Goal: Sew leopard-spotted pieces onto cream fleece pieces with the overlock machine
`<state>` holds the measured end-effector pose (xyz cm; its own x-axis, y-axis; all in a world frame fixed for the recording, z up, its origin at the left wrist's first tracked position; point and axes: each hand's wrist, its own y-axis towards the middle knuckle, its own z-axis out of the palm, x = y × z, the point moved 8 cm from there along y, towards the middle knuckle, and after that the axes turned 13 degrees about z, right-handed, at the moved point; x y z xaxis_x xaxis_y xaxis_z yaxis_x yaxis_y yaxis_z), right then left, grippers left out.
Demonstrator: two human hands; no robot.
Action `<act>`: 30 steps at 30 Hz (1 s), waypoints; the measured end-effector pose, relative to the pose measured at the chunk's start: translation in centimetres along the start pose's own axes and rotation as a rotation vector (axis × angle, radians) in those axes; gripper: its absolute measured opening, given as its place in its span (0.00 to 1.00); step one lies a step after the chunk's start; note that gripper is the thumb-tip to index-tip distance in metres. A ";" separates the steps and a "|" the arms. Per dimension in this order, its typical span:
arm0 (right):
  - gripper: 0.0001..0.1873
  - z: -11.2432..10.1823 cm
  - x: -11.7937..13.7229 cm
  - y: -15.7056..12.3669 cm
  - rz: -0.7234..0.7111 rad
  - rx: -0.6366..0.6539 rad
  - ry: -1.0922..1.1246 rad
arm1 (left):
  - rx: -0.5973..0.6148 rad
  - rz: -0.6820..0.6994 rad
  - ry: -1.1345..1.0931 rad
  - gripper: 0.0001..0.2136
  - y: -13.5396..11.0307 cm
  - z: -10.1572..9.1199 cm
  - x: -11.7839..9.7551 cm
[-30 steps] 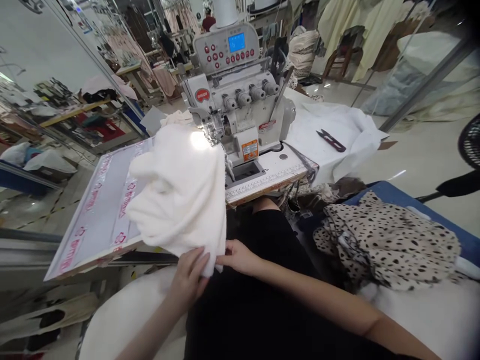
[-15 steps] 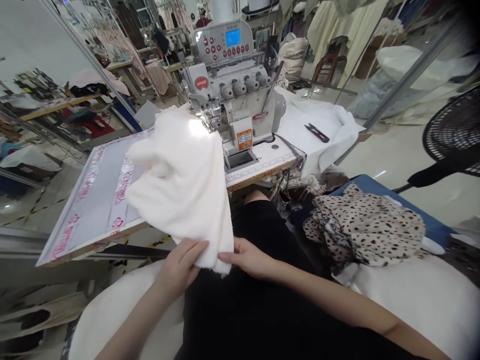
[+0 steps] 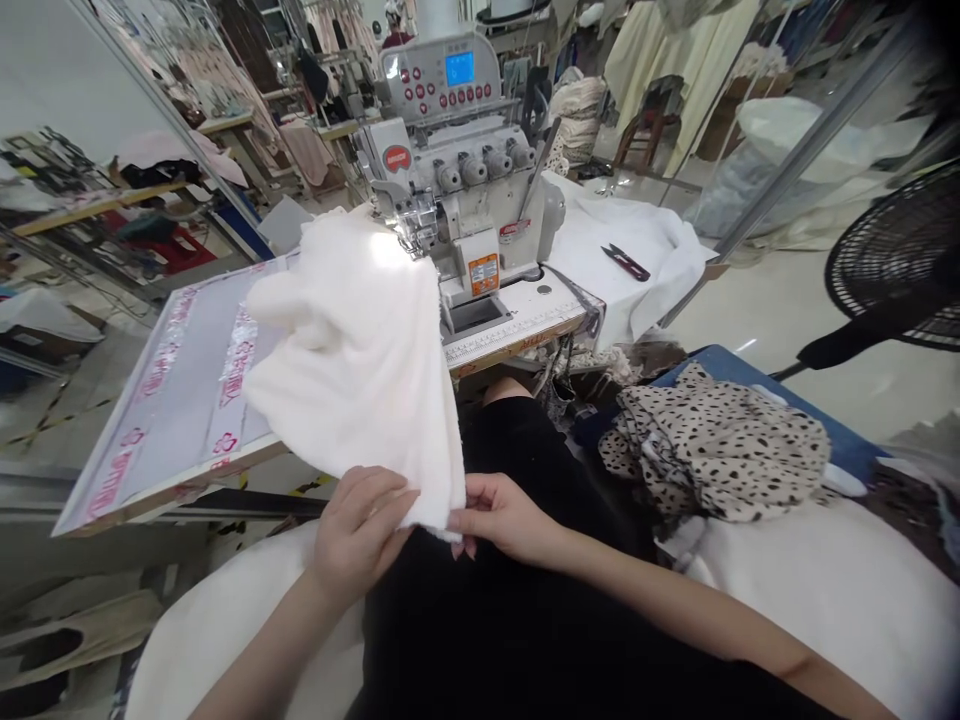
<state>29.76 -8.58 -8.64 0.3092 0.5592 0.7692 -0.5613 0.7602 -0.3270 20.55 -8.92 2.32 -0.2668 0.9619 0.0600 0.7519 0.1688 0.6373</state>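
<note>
- I see the left hand closed on the lower edge of a soft white fleecy cloth, fingers curled over the top of the hem; its thumb is hidden beneath.
- The right hand pinches the same edge at its bottom corner between thumb and fingertips, just beside the left hand.
- The cloth hangs down off the front of the table to my lap, over a black garment. Its upper end lies bunched at the needle area of the grey-white overlock sewing machine, lit by the machine's lamp.
- To the left, the cloth covers part of a flat grey extension board with pink printed strips.
- A ruler strip runs along the table's front edge, right of the cloth.
- Further right, dark thread snips rest on a spread white sheet, well apart from both hands.
- A crumpled cream fabric with black spots sits on a blue surface at my right, near the right forearm.
- A black floor fan stands at the far right.
</note>
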 end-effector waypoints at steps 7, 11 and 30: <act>0.18 0.3 1.1 -0.9 -0.036 0.017 -0.081 | 0.061 0.017 -0.044 0.14 0.2 1.4 -0.8; 0.19 0.4 0.8 -1.5 0.026 0.029 -0.120 | 0.058 0.035 -0.036 0.13 0.1 0.9 -1.6; 0.21 0.5 0.3 -1.3 0.086 0.060 -0.050 | 0.070 0.041 -0.028 0.12 -1.3 0.7 -2.5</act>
<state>30.24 -9.59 -7.67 0.2205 0.6032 0.7665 -0.6293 0.6884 -0.3607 20.64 -11.42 0.79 -0.2193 0.9736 0.0628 0.8023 0.1433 0.5794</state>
